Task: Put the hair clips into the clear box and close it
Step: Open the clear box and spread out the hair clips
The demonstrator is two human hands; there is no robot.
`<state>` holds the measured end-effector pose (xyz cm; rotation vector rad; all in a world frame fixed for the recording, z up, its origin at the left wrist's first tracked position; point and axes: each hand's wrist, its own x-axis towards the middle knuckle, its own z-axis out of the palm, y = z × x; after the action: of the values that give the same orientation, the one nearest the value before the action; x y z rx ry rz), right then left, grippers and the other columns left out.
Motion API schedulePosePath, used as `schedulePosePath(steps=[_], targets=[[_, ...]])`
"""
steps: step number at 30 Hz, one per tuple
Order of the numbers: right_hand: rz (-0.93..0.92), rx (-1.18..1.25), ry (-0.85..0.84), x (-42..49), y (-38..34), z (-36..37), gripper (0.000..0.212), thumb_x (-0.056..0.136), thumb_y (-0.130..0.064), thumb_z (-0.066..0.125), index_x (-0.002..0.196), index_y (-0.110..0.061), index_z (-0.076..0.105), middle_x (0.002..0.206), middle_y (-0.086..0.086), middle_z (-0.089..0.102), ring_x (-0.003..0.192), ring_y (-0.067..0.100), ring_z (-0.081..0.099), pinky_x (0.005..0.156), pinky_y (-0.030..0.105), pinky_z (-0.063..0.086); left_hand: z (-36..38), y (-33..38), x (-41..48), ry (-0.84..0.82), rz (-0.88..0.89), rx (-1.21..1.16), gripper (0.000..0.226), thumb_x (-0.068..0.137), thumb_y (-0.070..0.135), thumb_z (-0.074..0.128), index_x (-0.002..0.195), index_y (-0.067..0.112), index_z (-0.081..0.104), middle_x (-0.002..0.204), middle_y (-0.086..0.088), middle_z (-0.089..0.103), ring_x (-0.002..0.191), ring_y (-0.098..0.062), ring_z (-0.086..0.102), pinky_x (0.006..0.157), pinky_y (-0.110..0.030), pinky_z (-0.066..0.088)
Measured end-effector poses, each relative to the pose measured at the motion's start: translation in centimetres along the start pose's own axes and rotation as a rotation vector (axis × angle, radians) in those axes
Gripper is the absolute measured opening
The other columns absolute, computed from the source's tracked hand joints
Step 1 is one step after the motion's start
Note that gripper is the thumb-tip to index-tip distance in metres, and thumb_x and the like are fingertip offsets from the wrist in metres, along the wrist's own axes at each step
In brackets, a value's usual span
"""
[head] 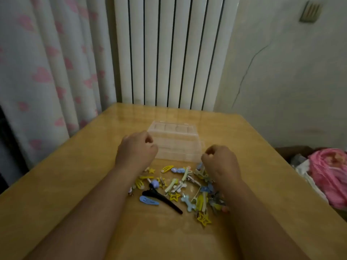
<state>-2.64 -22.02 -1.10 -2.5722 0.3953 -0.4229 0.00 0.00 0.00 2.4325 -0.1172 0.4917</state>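
A clear plastic box [175,139] with small compartments lies on the wooden table [78,184], its lid folded back on the far side. A pile of several hair clips [180,186] in yellow, blue and pale green lies just in front of it, with a long black clip [163,199] at its near left. My left hand [138,147] hovers at the box's left edge with fingers curled in. My right hand [219,160] is a loose fist over the box's near right corner, above the pile. Neither hand shows anything held.
A white radiator [169,53] stands behind the table's far edge, with a heart-patterned curtain [47,72] to the left. Pink and white bundled cloth [328,175] lies off the table's right side.
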Motion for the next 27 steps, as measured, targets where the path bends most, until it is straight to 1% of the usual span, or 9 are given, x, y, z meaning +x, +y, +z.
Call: schedulePosePath(steps=[4,6,8,11,13,16,21,24,27], targets=[[0.13,-0.217,-0.214,0.0,1.2,0.5,0.05,0.081,-0.057,0.045,0.113,-0.023,0.062,0.115,0.009,0.059,0.099,0.033,0.057,0.087,0.042,0.052,-0.4,-0.7,-0.5,-0.237,-0.035,0.468,0.03,0.084,0.052,0.048,0.098,0.026,0.054,0.113,-0.003,0.05,0.11,-0.027,0.042,0.087,-0.038,0.043],[0.128,-0.268,-0.273,0.1,1.3,0.6,0.057,0.083,-0.064,0.042,0.122,-0.026,0.058,0.127,0.01,0.053,0.108,0.035,0.053,0.093,0.043,0.049,-0.9,-0.8,-0.7,-0.376,-0.111,0.545,0.047,0.085,0.064,0.04,0.116,0.031,0.053,0.127,-0.003,0.045,0.121,-0.03,0.037,0.094,-0.044,0.041],[0.117,-0.303,-0.314,0.1,1.2,0.5,0.061,0.085,-0.069,0.039,0.133,-0.032,0.049,0.138,0.01,0.043,0.121,0.037,0.043,0.099,0.046,0.042,-1.1,-1.0,-0.9,-0.5,-0.18,0.558,0.062,0.083,0.072,0.034,0.134,0.037,0.042,0.14,-0.004,0.04,0.128,-0.032,0.035,0.098,-0.046,0.04],[0.111,-0.321,-0.372,-0.4,0.6,0.5,0.067,0.086,-0.073,0.034,0.141,-0.036,0.038,0.148,0.009,0.029,0.133,0.038,0.028,0.103,0.051,0.033,-0.7,-1.0,-1.3,-0.61,-0.165,0.614,0.074,0.083,0.078,0.028,0.145,0.038,0.029,0.148,-0.007,0.034,0.131,-0.034,0.039,0.1,-0.044,0.04],[0.093,-0.337,-0.38,-0.6,0.2,0.7,0.066,0.087,-0.072,0.033,0.141,-0.036,0.037,0.149,0.011,0.026,0.133,0.039,0.027,0.103,0.051,0.033,-0.4,-0.7,-1.3,-0.635,-0.155,0.589,0.073,0.084,0.076,0.028,0.146,0.038,0.028,0.149,-0.009,0.032,0.13,-0.033,0.041,0.1,-0.042,0.04],[0.058,-0.326,-0.4,-0.9,-0.1,1.2,0.061,0.089,-0.067,0.034,0.138,-0.03,0.04,0.142,0.014,0.03,0.126,0.041,0.034,0.1,0.047,0.036,0.0,-0.4,-1.6,-0.668,-0.126,0.494,0.066,0.086,0.072,0.035,0.141,0.037,0.037,0.144,-0.011,0.032,0.125,-0.031,0.045,0.098,-0.039,0.041],[-0.022,-0.255,-0.405,-1.8,-0.9,1.5,0.049,0.093,-0.058,0.037,0.126,-0.024,0.048,0.129,0.012,0.038,0.113,0.038,0.048,0.097,0.044,0.043,1.8,0.5,-1.9,-0.579,0.016,0.403,0.049,0.09,0.058,0.047,0.126,0.026,0.056,0.126,-0.007,0.044,0.112,-0.026,0.052,0.091,-0.036,0.045],[-0.093,-0.17,-0.415,-2.3,-1.7,1.8,0.043,0.093,-0.05,0.04,0.123,-0.023,0.053,0.127,0.01,0.043,0.112,0.034,0.051,0.094,0.041,0.045,2.7,1.0,-1.9,-0.519,0.057,0.242,0.037,0.095,0.045,0.049,0.121,0.022,0.061,0.121,-0.006,0.051,0.103,-0.023,0.056,0.086,-0.033,0.046],[-0.164,-0.072,-0.441,-2.6,-2.1,1.1,0.038,0.096,-0.041,0.041,0.124,-0.022,0.059,0.129,0.007,0.053,0.112,0.027,0.054,0.088,0.034,0.045,2.5,0.9,-1.8,-0.458,0.043,0.03,0.024,0.097,0.029,0.049,0.115,0.027,0.063,0.109,0.004,0.061,0.092,-0.014,0.057,0.076,-0.028,0.046]])
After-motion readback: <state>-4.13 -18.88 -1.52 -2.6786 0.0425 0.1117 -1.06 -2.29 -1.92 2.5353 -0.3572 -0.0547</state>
